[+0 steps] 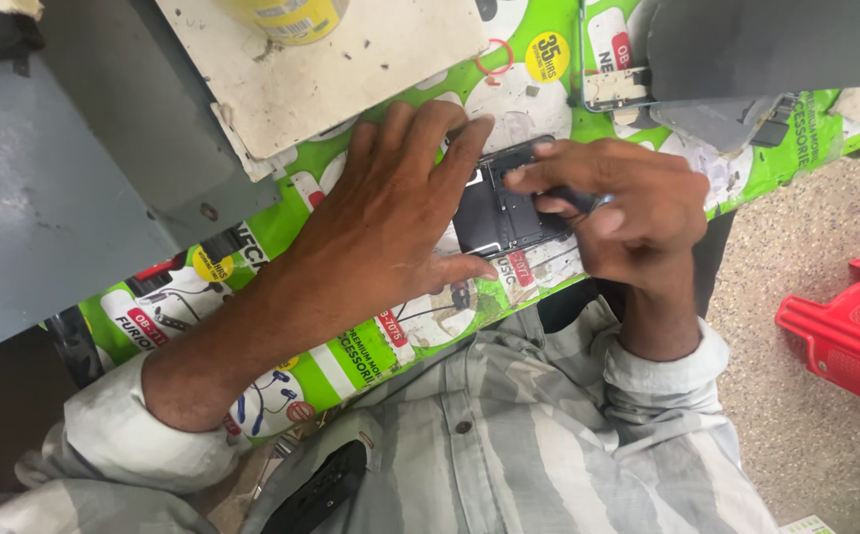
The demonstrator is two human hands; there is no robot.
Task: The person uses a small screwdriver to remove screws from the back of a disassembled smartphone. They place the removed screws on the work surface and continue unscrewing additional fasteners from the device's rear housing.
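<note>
From the head camera, we pin the opened phone (501,206) flat on the green printed counter (370,346) with our left hand (380,222), fingers spread. Our right hand (628,213) pinches a slim tool (tip hidden) against its back. We judge disassembly is underway; next needs steady, light prying.

A green printed sheet (370,356) covered the worktop, running diagonally from lower left to upper right. A grey metal cabinet (44,188) stood along its left edge. Speckled beige floor (806,435) lay at the right, with a red plastic stool (850,331) near the right edge.
</note>
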